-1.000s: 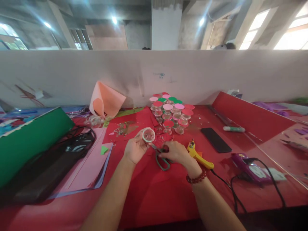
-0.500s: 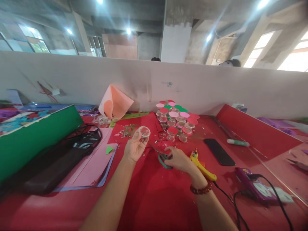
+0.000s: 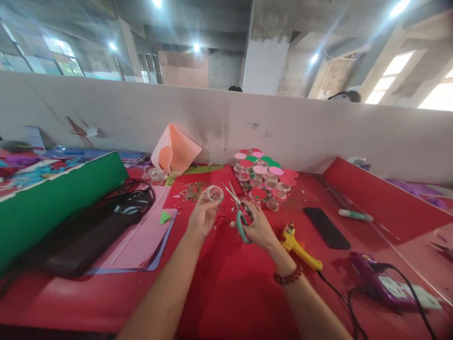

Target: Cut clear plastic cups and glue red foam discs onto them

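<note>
My left hand point(image 3: 201, 216) pinches a small clear plastic cup point(image 3: 214, 193) and holds it up above the red table point(image 3: 230, 293). My right hand point(image 3: 257, 225) grips green-handled scissors point(image 3: 238, 208), blades parted and pointing up and away, just right of the cup. A red bead bracelet point(image 3: 289, 277) is on my right wrist. Behind the hands stands a cluster of clear cups topped with pink, red and green discs point(image 3: 264, 175). Small paper scraps lie around them.
A yellow glue gun point(image 3: 299, 246) with a black cord lies right of my hand, then a black phone point(image 3: 327, 227), a glue stick point(image 3: 355, 216) and a purple device point(image 3: 382, 283). A green roll point(image 3: 53, 200), black bag point(image 3: 95, 226), pink sheets point(image 3: 141, 238) at left. A white partition at the back.
My right hand lifted the scissors off the table and turned the parted blades upward beside the cup. The left hand kept the cup raised. The camera tilted slightly.
</note>
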`<state>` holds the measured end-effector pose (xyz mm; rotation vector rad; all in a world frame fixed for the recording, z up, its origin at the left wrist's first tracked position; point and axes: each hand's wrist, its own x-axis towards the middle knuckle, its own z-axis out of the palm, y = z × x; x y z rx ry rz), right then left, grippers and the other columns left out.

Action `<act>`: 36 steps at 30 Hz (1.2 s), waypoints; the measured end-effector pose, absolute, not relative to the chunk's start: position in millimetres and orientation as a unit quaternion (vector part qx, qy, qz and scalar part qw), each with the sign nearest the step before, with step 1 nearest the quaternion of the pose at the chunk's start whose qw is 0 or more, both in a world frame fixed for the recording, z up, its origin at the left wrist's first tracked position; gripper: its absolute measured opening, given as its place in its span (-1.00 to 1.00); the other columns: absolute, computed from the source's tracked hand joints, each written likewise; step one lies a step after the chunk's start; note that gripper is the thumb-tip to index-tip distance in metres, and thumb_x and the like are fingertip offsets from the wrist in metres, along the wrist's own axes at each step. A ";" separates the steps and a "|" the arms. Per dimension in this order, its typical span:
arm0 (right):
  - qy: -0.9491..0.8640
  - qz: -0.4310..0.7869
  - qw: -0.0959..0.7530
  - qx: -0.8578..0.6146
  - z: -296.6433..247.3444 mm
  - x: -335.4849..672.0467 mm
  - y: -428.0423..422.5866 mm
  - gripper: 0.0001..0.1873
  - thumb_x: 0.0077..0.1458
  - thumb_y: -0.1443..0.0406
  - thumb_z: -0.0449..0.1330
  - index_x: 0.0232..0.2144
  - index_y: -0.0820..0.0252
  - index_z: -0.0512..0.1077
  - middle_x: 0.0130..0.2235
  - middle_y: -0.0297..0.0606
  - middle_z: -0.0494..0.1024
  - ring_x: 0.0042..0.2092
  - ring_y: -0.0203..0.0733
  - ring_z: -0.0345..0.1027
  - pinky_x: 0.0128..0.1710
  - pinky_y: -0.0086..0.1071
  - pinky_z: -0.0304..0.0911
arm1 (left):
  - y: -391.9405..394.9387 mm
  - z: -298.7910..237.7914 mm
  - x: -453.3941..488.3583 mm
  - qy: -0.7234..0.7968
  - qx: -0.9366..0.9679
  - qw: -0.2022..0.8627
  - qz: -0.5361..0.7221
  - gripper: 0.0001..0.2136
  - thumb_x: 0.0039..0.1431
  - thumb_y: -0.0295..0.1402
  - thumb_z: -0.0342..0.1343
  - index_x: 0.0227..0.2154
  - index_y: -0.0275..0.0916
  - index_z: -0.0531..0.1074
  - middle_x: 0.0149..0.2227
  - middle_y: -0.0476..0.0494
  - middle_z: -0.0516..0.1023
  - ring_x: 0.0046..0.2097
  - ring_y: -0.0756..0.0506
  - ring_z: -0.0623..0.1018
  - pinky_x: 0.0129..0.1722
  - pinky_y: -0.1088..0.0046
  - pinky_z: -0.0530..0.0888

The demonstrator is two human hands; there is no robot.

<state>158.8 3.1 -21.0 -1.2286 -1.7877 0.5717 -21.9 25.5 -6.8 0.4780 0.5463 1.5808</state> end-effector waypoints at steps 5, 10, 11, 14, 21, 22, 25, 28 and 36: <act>-0.723 0.136 0.405 -0.544 -34.8 158.5 -1.6 -0.49 -0.11 0.20 0.31 -0.04 0.07 0.42 -0.07 -0.14 0.43 -0.03 -0.01 0.35 -0.01 -0.15 0.29 | 21.4 -8.5 -14.2 0.229 0.255 0.665 0.664 -0.57 -0.18 -0.74 0.16 -0.22 -0.22 0.49 -0.19 -0.04 0.60 -0.14 0.00 0.57 -0.03 0.48 0.44; -0.711 0.129 0.417 -0.551 -29.8 164.7 -2.2 -0.52 -0.08 0.22 0.31 -0.04 0.09 0.45 -0.09 -0.14 0.47 -0.09 -0.05 0.39 -0.07 -0.24 0.32 | 16.7 -2.5 -10.7 0.223 0.260 0.685 0.643 -0.59 -0.17 -0.75 0.12 -0.23 -0.26 0.48 -0.18 -0.09 0.60 -0.16 -0.01 0.58 -0.02 0.47 0.45; -0.708 0.132 0.421 -0.551 -29.0 164.9 -2.0 -0.52 -0.08 0.22 0.32 -0.04 0.10 0.46 -0.08 -0.14 0.47 -0.10 -0.06 0.40 -0.08 -0.26 0.32 | 16.3 -1.5 -10.4 0.226 0.256 0.686 0.643 -0.58 -0.17 -0.76 0.12 -0.21 -0.26 0.48 -0.19 -0.09 0.60 -0.17 -0.01 0.58 -0.03 0.48 0.45; -0.701 0.142 0.432 -0.549 -29.1 164.5 -2.1 -0.50 -0.08 0.21 0.33 -0.02 0.11 0.47 -0.08 -0.12 0.48 -0.13 -0.09 0.42 -0.10 -0.30 0.33 | 15.8 -0.3 -10.1 0.228 0.247 0.684 0.647 -0.48 -0.16 -0.78 0.08 -0.11 -0.23 0.46 -0.24 -0.07 0.60 -0.21 0.00 0.59 -0.07 0.52 0.47; -0.702 0.175 0.446 -0.527 -32.0 165.4 -3.0 -0.48 -0.05 0.19 0.32 0.01 0.12 0.48 -0.12 -0.14 0.47 -0.19 -0.14 0.42 -0.14 -0.36 0.34 | 14.8 3.0 -9.3 0.213 0.252 0.684 0.651 -0.43 -0.13 -0.79 0.06 -0.02 -0.23 0.44 -0.27 -0.10 0.61 -0.21 -0.02 0.60 -0.07 0.51 0.48; -0.701 0.181 0.447 -0.525 -31.8 166.0 -2.8 -0.49 -0.04 0.19 0.31 0.01 0.13 0.48 -0.14 -0.14 0.47 -0.21 -0.15 0.42 -0.15 -0.37 0.33 | 14.4 4.2 -9.2 0.215 0.249 0.684 0.651 -0.42 -0.13 -0.80 0.05 -0.01 -0.23 0.44 -0.28 -0.09 0.62 -0.22 -0.01 0.60 -0.07 0.51 0.48; -0.702 0.193 0.448 -0.519 -30.2 167.8 -2.3 -0.51 -0.02 0.18 0.30 0.00 0.15 0.50 -0.20 -0.17 0.47 -0.26 -0.19 0.39 -0.21 -0.39 0.32 | 13.3 6.5 -9.7 0.221 0.243 0.686 0.649 -0.41 -0.13 -0.81 0.03 0.00 -0.24 0.43 -0.29 -0.09 0.62 -0.21 -0.01 0.60 -0.05 0.51 0.48; -0.707 0.193 0.445 -0.514 -27.1 169.2 -2.9 -0.53 0.00 0.17 0.28 -0.01 0.16 0.51 -0.29 -0.21 0.45 -0.33 -0.22 0.35 -0.30 -0.42 0.28 | 13.3 5.9 -11.1 0.222 0.247 0.690 0.643 -0.42 -0.12 -0.79 0.02 0.00 -0.26 0.43 -0.25 -0.12 0.63 -0.19 -0.02 0.60 -0.04 0.49 0.48; -0.722 0.178 0.397 -0.538 -21.9 167.9 -9.6 -0.53 0.05 0.16 0.23 0.04 0.08 0.47 -0.42 -0.30 0.48 -0.44 -0.28 0.27 -0.40 -0.47 0.16 | 13.9 6.5 -12.8 0.228 0.250 0.687 0.643 -0.43 -0.10 -0.76 0.02 0.02 -0.26 0.42 -0.23 -0.16 0.63 -0.19 -0.05 0.61 -0.07 0.45 0.51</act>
